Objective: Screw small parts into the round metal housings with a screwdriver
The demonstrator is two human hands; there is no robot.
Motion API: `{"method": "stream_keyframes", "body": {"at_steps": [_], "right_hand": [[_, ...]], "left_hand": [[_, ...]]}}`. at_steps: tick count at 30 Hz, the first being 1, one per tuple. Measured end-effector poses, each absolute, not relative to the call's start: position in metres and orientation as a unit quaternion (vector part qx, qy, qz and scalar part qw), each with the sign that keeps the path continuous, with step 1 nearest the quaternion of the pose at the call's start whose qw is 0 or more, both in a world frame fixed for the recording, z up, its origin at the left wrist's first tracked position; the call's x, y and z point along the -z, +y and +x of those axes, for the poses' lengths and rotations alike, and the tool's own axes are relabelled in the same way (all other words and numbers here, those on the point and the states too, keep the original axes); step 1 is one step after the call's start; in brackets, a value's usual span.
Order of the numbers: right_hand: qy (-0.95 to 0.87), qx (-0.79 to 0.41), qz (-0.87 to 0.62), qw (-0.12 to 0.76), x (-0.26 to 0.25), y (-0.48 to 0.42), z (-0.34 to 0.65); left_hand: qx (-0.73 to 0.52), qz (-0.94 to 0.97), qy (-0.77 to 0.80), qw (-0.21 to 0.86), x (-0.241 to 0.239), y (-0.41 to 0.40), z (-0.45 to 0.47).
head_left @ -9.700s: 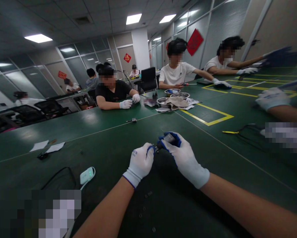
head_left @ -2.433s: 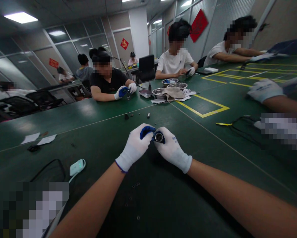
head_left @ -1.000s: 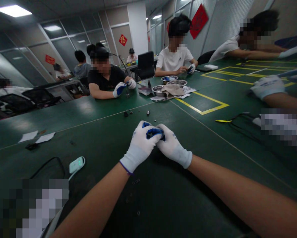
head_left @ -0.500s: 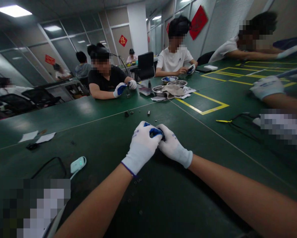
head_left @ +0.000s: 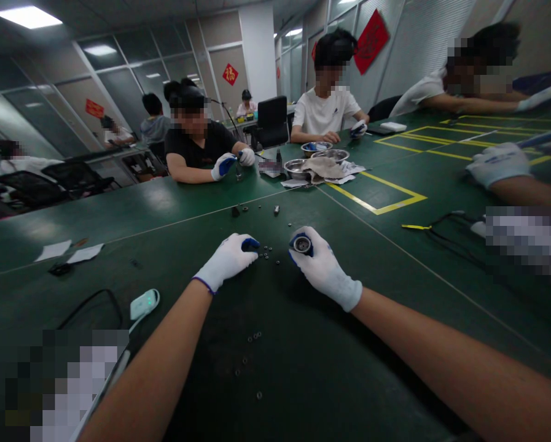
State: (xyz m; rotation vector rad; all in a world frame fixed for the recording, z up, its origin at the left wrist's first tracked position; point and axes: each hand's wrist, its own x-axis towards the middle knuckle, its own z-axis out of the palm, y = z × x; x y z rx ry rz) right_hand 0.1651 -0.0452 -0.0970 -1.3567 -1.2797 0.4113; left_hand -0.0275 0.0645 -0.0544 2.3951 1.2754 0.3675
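In my right hand (head_left: 319,264), gloved in white with blue palm coating, is a round dark metal part (head_left: 303,245). Its ring-shaped end faces up, and the inside looks hollow with small details I cannot make out. My left hand (head_left: 229,261), in a matching glove, is at the table to the left, thumb and fingers curved apart with nothing visible between them. Just beside its fingertips lie several small metal rings (head_left: 266,252), with one more small ring (head_left: 277,263) a little to the right.
More small rings (head_left: 255,336) are scattered nearer me on the green table (head_left: 164,368). Beyond my hands lie a small metal piece (head_left: 276,210) and a dark piece (head_left: 235,211). Metal bowls (head_left: 296,169) with a cloth (head_left: 324,167) stand farther back. Co-workers sit around; a white device (head_left: 144,304) lies left.
My hands have come apart. The left has moved left and let go of the round part, which stays in my right hand, its open end now showing. Small rings between the hands are now visible.
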Motion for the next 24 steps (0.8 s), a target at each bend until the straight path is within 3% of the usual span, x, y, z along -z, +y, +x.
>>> {"method": "stream_keyframes", "body": {"at_steps": [7,18,24], "right_hand": [[-0.562,-0.179,-0.573,0.570,0.092,-0.050,0.162],[-0.585,-0.173,-0.539,0.581,0.085,-0.054,0.160],[-0.600,-0.175,-0.535,0.568,0.085,-0.056,0.158]], "left_hand": [[-0.116,0.886,0.412,0.178,0.063,0.062,-0.024],[-0.245,0.842,0.272,0.397,0.007,0.019,-0.001],[-0.254,0.869,0.255,0.339,0.013,0.003,0.008]]}}
